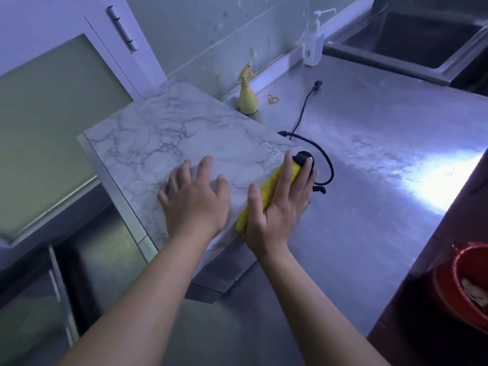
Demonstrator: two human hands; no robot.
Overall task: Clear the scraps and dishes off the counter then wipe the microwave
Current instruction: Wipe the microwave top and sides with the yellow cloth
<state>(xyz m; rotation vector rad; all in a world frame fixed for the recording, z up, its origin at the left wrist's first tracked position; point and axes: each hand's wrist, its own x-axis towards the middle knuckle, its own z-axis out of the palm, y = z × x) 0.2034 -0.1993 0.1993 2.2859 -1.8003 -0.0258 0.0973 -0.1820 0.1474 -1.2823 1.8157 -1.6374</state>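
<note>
The microwave (171,133) has a white marble-patterned top and stands on the steel counter (383,143) at centre left. My left hand (195,196) rests flat on its top near the front right corner, fingers spread. My right hand (282,204) presses a yellow cloth (266,191) against the microwave's right edge with straight fingers. The cloth is folded into a long strip under my palm. A black power cord (327,165) loops out from behind the microwave just past my fingertips.
A yellow spray bottle (247,95) stands behind the microwave by the wall, with rubber bands (273,99) beside it. A white pump bottle (314,40) sits near the sink (412,40) at the back right. A red bin (454,283) with scraps is at the lower right.
</note>
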